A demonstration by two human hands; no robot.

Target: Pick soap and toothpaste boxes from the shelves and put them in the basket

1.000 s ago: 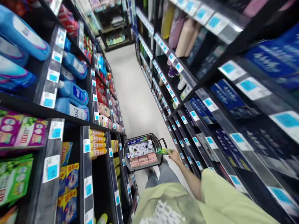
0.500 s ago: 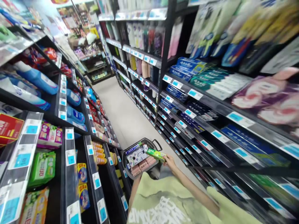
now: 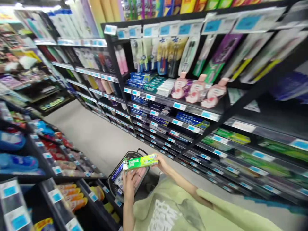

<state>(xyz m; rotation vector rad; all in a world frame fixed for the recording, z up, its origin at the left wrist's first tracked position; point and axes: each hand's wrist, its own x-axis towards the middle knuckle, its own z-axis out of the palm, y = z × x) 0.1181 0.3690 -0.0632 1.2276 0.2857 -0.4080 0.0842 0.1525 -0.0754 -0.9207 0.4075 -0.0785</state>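
Observation:
A green and yellow Darlie toothpaste box (image 3: 141,162) is held level above the shopping basket. My right hand (image 3: 163,163) is closed on its right end. At the left end my left hand (image 3: 129,183) has its fingers against the lower edge of the box, gripping it. Below both hands is the black basket (image 3: 110,183), partly hidden by the box and my left arm. Inside it lie a blue box (image 3: 117,172) and pink packs (image 3: 138,178).
On the right, a shelf rack (image 3: 183,107) holds toothpaste boxes, toothbrushes and pink bottle-shaped packs (image 3: 198,89). Close on my left, another rack carries blue bottles (image 3: 19,163) and orange-capped containers (image 3: 74,197). A pale floor aisle (image 3: 89,128) runs between them.
My left hand has come up from beside the basket to the toothpaste box. The box has been raised and turned level in my right hand. The view has swung right.

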